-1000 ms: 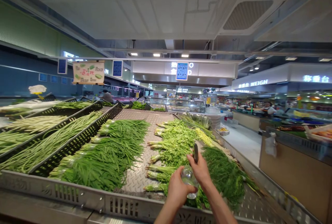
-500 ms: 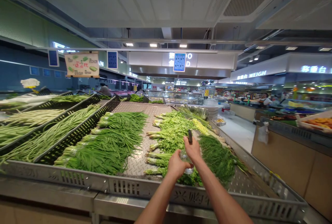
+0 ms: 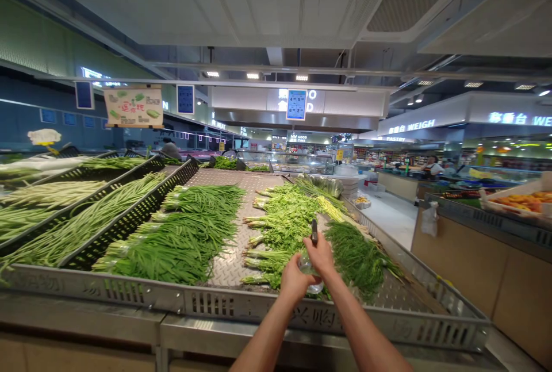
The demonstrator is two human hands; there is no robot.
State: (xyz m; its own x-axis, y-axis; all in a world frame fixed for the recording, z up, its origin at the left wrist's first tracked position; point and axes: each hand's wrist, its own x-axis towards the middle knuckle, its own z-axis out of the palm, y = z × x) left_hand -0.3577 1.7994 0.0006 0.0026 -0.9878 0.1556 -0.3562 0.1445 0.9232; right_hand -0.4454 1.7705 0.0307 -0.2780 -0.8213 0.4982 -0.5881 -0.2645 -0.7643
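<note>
Both my hands hold a clear spray bottle (image 3: 316,288) with a black nozzle (image 3: 314,231) over the vegetable display. My left hand (image 3: 294,281) is closed around the bottle's body from the left. My right hand (image 3: 321,256) grips it higher, near the spray head; its fingers partly hide the bottle. Beneath and beyond the hands lie bunches of leafy green herbs (image 3: 288,211) with pale stems. To their right is a pile of feathery dark green herb (image 3: 353,257). Bundles of long chive-like greens (image 3: 172,245) lie on the left.
A slotted metal rim (image 3: 241,306) runs along the display's front. Black perforated dividers (image 3: 125,217) separate long beans (image 3: 99,214) at left. Yellowish stalks (image 3: 331,208) lie behind the feathery herb. A counter with an orange-filled crate (image 3: 520,199) stands at right; a person (image 3: 432,168) is far behind.
The view has turned slightly right, so the surroundings sit a little further left. Both hands stay on the spray bottle, which appears slightly lower among the greens.
</note>
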